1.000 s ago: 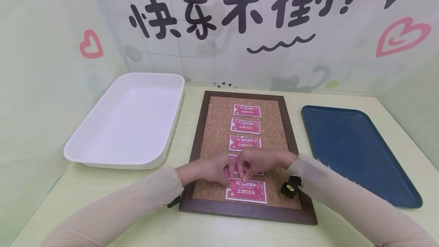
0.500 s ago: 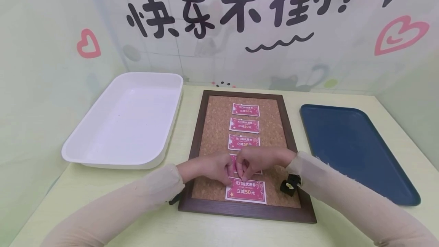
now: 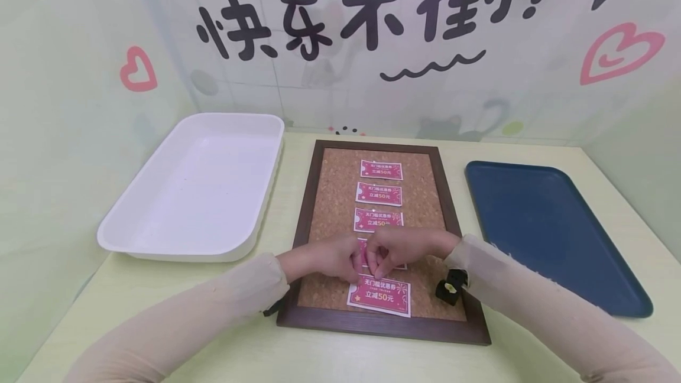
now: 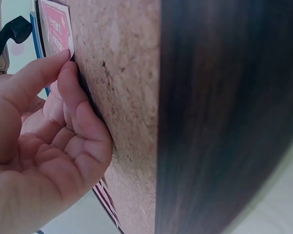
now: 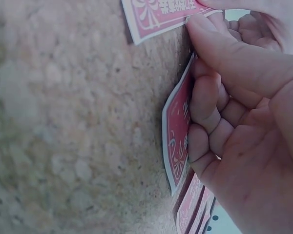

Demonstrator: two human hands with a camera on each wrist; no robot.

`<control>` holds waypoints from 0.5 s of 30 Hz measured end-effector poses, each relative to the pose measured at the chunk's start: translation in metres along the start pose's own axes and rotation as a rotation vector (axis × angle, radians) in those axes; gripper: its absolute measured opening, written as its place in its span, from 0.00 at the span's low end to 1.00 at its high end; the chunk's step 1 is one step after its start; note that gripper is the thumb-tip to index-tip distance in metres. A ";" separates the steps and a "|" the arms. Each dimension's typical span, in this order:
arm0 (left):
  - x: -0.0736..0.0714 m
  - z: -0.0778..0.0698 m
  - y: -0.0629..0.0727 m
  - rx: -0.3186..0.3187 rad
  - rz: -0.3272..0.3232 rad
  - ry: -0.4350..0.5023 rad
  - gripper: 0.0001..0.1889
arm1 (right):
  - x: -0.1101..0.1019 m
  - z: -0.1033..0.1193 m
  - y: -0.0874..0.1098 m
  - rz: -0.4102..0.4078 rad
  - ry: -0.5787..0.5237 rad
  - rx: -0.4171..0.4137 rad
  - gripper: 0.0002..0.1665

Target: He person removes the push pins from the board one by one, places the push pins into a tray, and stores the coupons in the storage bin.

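Note:
Several pink paper coupons lie in a column on a framed corkboard (image 3: 330,194). My left hand (image 3: 336,257) pinches the upper left edge of the nearest coupon (image 3: 379,297) between thumb and index finger. At that coupon's top edge, near the middle, my right hand (image 3: 401,247) has its thumb and curled fingers pinched together; whatever small thing may sit between the tips is hidden. Both hands partly cover the second-nearest coupon (image 5: 176,126), whose edge bows up from the cork in the right wrist view. Small shiny dots show on the top edges of the three farther coupons (image 3: 379,194).
A white tray (image 3: 199,188) stands left of the corkboard. To the right lies a dark blue tray (image 3: 553,235). Behind the light wooden table (image 3: 255,324) hangs a printed backdrop (image 3: 340,93). A black wrist strap (image 3: 452,287) sits at my right sleeve.
The nearest coupon has shifted slightly left and tilted, its lower right corner a little nearer me. Both hands stay almost in place at its top edge.

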State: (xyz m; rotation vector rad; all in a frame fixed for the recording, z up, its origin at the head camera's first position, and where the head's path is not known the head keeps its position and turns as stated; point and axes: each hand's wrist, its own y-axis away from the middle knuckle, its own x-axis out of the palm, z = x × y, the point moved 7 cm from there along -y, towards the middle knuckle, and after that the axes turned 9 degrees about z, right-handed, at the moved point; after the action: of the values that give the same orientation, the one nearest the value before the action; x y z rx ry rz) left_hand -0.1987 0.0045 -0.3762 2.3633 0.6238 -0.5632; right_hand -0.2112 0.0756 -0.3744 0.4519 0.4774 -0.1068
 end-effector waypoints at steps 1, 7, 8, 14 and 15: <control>0.000 0.000 0.000 0.000 0.000 0.000 0.08 | 0.000 0.000 0.000 0.001 -0.003 -0.004 0.03; 0.000 0.000 0.000 0.004 0.002 0.003 0.08 | 0.000 0.000 0.000 0.010 0.001 -0.008 0.02; 0.000 0.000 0.000 0.004 0.001 0.002 0.08 | 0.000 0.000 0.000 0.012 0.003 -0.009 0.02; 0.000 0.000 0.000 0.005 -0.005 0.000 0.08 | 0.000 -0.001 0.000 0.024 0.009 -0.019 0.02; 0.000 0.000 0.001 0.007 -0.005 0.000 0.07 | 0.000 -0.001 0.000 0.026 0.010 -0.020 0.02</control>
State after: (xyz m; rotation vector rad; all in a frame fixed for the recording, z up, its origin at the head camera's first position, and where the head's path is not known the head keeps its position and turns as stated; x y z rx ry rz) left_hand -0.1981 0.0045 -0.3758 2.3694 0.6292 -0.5684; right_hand -0.2115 0.0758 -0.3755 0.4388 0.4815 -0.0751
